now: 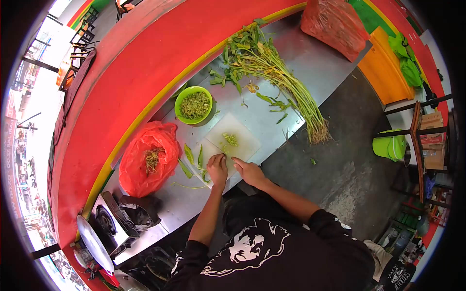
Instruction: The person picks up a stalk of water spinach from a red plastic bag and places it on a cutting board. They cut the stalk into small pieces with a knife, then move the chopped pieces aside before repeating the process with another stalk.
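Observation:
On the white cutting board (246, 138) lies a small heap of chopped green stems (230, 139). My left hand (217, 169) is closed, its fingers curled at the board's near edge over leafy green stems (199, 157) that stick out to its left. Beside it, my right hand (248, 172) is closed around what looks like a knife; the handle is hidden in the fist and the blade hardly shows. Beyond the board stands a lime-green bowl (208, 120) filled with chopped greens (195, 105).
A large bunch of long-stemmed leafy greens (286, 75) with roots lies across the metal table (335, 72). Left is an open red plastic bag (133, 167) with trimmings, near a gas stove (108, 218). Another red bag (335, 26) sits at the far end. A green bucket (388, 147) stands right.

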